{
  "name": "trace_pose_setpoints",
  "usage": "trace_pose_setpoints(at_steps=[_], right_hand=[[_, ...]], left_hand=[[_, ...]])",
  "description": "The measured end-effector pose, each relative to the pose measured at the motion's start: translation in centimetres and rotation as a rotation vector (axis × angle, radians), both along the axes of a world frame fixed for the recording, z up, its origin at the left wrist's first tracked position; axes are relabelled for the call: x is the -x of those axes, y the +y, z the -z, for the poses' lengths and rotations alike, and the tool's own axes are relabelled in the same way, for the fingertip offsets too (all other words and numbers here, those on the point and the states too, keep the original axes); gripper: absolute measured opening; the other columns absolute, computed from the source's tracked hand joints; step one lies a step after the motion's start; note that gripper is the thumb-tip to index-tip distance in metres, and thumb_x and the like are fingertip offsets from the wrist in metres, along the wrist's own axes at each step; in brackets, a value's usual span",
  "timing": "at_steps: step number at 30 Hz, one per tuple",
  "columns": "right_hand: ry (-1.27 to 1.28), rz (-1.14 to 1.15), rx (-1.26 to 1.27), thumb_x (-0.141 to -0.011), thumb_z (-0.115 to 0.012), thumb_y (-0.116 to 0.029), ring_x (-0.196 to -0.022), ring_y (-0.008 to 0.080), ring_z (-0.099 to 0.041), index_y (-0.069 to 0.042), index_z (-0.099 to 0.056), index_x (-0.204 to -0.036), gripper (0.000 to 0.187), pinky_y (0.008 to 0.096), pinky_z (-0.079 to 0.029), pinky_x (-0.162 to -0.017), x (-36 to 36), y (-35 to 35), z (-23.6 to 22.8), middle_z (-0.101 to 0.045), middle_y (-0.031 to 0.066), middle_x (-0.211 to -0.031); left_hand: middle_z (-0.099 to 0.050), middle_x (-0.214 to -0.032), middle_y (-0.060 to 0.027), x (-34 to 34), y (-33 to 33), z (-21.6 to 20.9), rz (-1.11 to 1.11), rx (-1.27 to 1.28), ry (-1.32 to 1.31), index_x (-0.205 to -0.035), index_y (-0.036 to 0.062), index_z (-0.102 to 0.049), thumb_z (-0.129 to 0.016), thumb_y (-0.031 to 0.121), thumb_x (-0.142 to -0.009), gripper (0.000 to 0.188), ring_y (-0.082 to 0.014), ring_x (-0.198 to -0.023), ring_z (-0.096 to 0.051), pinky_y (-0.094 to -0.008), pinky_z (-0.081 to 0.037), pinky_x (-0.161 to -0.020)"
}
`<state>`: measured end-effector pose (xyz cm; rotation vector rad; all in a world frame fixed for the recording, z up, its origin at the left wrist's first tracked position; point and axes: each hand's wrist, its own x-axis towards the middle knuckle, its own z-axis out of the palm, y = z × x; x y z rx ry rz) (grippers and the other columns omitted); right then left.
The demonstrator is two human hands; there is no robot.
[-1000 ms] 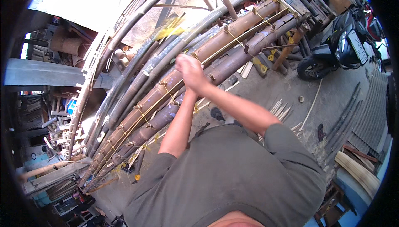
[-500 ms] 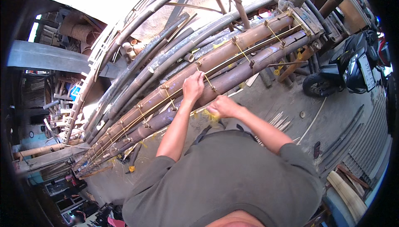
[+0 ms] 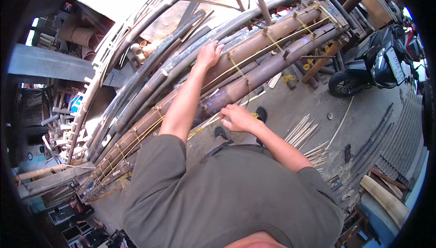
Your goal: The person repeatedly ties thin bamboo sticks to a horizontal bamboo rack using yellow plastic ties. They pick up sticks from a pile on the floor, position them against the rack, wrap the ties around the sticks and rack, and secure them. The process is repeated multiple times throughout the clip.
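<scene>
Two long brown bamboo poles lie side by side across the scene, a far pole (image 3: 254, 43) and a near pole (image 3: 268, 73). Thin split strips run along them, and yellow cord (image 3: 237, 68) crosses between pegs at intervals. Over the far pole reaches my left hand (image 3: 210, 55), its fingers loosely bent at the pole's far side; I see nothing held in it. My right hand (image 3: 239, 119) is below the near pole, fingers curled in. Yellow strands show on both sides of it, seemingly in its grip, though the palm is hidden.
Grey poles (image 3: 181, 52) are stacked behind the brown ones, beneath a curved bamboo frame (image 3: 136, 30). A motorcycle (image 3: 377, 64) stands at the right. Split bamboo sticks (image 3: 302, 130) lie on the floor beside my right arm, and corrugated sheets (image 3: 399, 130) farther right.
My left hand has left the cord on the far pole and moved up to its far side. My right hand has shifted slightly left, its fist loosening. The view has shifted a little.
</scene>
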<state>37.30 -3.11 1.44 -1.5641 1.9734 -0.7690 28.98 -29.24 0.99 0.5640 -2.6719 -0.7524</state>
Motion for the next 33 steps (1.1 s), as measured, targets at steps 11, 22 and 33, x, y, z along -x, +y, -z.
trace_pose_setpoints(at_steps=[11, 22, 33], right_hand=[[-1.352, 0.909, 0.991, -0.094, -0.050, -0.021, -0.067, 0.0134, -0.059, -0.006, -0.061, -0.082, 0.022, 0.0289, -0.047, -0.062, -9.5, -13.9, -4.2, -0.060, 0.0044, -0.070], [-0.992, 0.040, 0.166, -0.096, -0.050, -0.042, -0.076, 0.0231, -0.065, 0.004, -0.065, -0.087, 0.049, 0.0387, -0.051, -0.075, 2.3, -19.6, -5.3, -0.067, 0.0174, -0.080], [-0.320, -0.001, -0.027, -0.094, -0.050, -0.036, -0.070, 0.0442, -0.060, -0.002, -0.064, -0.068, 0.045, 0.0527, -0.047, -0.067, -7.6, -6.6, -0.5, -0.061, 0.0248, -0.069]], left_hand=[[-0.065, -0.111, -0.0194, -21.2, 1.8, 2.6, -0.023, -0.190, -0.233, -0.130, 0.0099, -0.050, -0.062, 0.034, -0.088, 0.050, -0.0384, -0.111, -0.058, -0.0471, -0.036, -0.100], [-0.068, -0.096, -0.0182, -21.5, 2.7, 1.4, -0.164, -0.163, -0.014, -0.103, 0.0108, -0.066, -0.048, 0.033, -0.097, 0.029, -0.0349, -0.091, -0.064, -0.0509, -0.031, -0.088], [-0.059, -0.070, -0.0009, -15.3, 0.0, -4.4, -0.145, -0.674, 0.330, -0.093, -0.0008, -0.065, -0.051, 0.018, -0.100, 0.024, -0.0092, -0.066, -0.055, -0.0237, -0.046, -0.062]])
